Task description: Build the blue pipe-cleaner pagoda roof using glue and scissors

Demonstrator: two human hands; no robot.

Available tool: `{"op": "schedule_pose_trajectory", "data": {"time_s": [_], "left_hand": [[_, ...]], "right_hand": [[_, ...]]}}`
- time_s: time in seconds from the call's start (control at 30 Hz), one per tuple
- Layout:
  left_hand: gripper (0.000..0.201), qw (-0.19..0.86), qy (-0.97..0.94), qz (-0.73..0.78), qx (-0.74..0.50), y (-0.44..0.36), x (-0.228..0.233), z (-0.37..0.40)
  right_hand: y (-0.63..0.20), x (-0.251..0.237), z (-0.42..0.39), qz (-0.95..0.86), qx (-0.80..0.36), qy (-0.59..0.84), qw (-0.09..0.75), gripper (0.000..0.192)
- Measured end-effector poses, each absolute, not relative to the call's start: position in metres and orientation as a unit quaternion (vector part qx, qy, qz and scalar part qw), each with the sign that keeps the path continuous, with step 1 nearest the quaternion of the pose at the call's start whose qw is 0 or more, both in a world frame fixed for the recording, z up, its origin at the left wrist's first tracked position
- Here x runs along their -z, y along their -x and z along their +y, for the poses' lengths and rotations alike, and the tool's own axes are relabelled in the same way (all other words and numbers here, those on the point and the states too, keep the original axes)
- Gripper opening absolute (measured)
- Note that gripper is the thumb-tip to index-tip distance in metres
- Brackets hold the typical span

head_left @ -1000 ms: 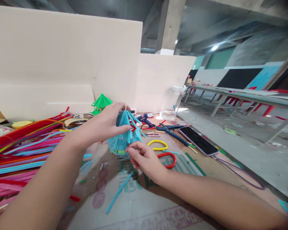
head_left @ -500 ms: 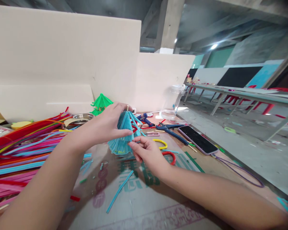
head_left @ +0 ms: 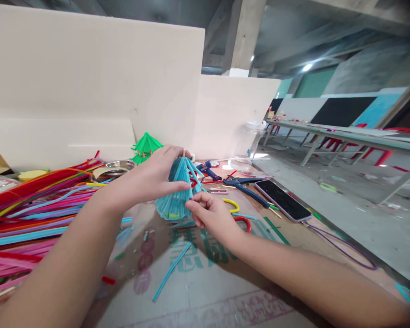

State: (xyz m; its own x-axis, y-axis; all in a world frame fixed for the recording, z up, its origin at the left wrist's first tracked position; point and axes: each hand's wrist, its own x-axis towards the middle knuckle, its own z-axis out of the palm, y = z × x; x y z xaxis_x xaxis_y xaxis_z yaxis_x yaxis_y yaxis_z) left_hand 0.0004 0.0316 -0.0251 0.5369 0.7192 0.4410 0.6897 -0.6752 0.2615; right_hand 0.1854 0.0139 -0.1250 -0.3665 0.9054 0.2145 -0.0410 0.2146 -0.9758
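Observation:
A small blue umbrella (head_left: 176, 196) made of pipe cleaners stands over the table's middle, a thin wooden stick poking out of its top. My left hand (head_left: 153, 175) wraps around its upper part from the left, thumb pressed on the front. My right hand (head_left: 208, 213) pinches the strands at its lower right edge with fingertips. A loose blue pipe cleaner (head_left: 171, 272) lies on the cardboard sheet (head_left: 198, 291) below my hands.
A heap of coloured pipe cleaners (head_left: 30, 214) fills the left. A green umbrella (head_left: 145, 146) stands behind. Yellow-handled (head_left: 231, 203) and red-handled scissors, blue tools (head_left: 241, 184), a phone (head_left: 282, 195) with cable and a clear jar (head_left: 246, 146) lie to the right.
My right hand has risen from the umbrella's bottom edge to its lower right side and closed on the strands. The left hand keeps its grip.

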Motion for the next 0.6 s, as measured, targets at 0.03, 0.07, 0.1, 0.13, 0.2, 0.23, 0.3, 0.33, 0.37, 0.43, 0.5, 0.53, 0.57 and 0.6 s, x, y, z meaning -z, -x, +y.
{"op": "schedule_pose_trajectory", "data": {"time_s": [0.03, 0.07, 0.1, 0.13, 0.2, 0.23, 0.3, 0.33, 0.37, 0.43, 0.5, 0.53, 0.57, 0.6], "left_hand": [[0.059, 0.036, -0.874, 0.403, -0.269, 0.001, 0.025, 0.032], [0.057, 0.043, -0.871, 0.404, -0.276, 0.002, 0.024, 0.033], [0.052, 0.049, -0.867, 0.404, -0.287, 0.003, 0.024, 0.035], [0.046, 0.055, -0.862, 0.404, -0.301, 0.004, 0.025, 0.037], [0.036, 0.069, -0.849, 0.406, -0.332, 0.005, 0.026, 0.042], [0.035, 0.077, -0.841, 0.407, -0.348, 0.005, 0.027, 0.045], [0.034, 0.094, -0.824, 0.409, -0.381, 0.005, 0.029, 0.05], [0.033, 0.103, -0.813, 0.41, -0.4, 0.004, 0.03, 0.052], [0.032, 0.112, -0.802, 0.411, -0.419, 0.005, 0.031, 0.054], [0.03, 0.128, -0.779, 0.417, -0.45, 0.006, 0.03, 0.054], [0.03, 0.129, -0.76, 0.43, -0.471, 0.009, 0.027, 0.052], [0.031, 0.123, -0.75, 0.439, -0.478, 0.012, 0.025, 0.05], [0.031, 0.113, -0.742, 0.45, -0.484, 0.014, 0.023, 0.049], [0.031, 0.103, -0.734, 0.46, -0.489, 0.017, 0.022, 0.048]], "right_hand": [[-0.188, 0.121, 0.014, -0.663, -0.508, 0.344, 0.429, 0.027], [-0.192, 0.116, 0.015, -0.696, -0.485, 0.347, 0.4, 0.029], [-0.198, 0.11, 0.016, -0.736, -0.455, 0.349, 0.362, 0.03], [-0.204, 0.102, 0.017, -0.778, -0.419, 0.348, 0.314, 0.029], [-0.22, 0.087, 0.021, -0.857, -0.327, 0.335, 0.214, 0.023], [-0.228, 0.08, 0.024, -0.885, -0.277, 0.333, 0.17, 0.023], [-0.244, 0.072, 0.033, -0.917, -0.19, 0.336, 0.102, 0.022], [-0.251, 0.071, 0.038, -0.926, -0.153, 0.338, 0.071, 0.021], [-0.258, 0.072, 0.044, -0.929, -0.125, 0.346, 0.049, 0.021], [-0.27, 0.077, 0.057, -0.921, -0.097, 0.375, 0.026, 0.021], [-0.281, 0.082, 0.068, -0.909, -0.115, 0.401, 0.014, 0.026], [-0.285, 0.083, 0.072, -0.904, -0.136, 0.404, 0.01, 0.03], [-0.288, 0.083, 0.074, -0.902, -0.164, 0.4, 0.004, 0.036], [-0.29, 0.083, 0.075, -0.901, -0.19, 0.391, -0.003, 0.045]]}}
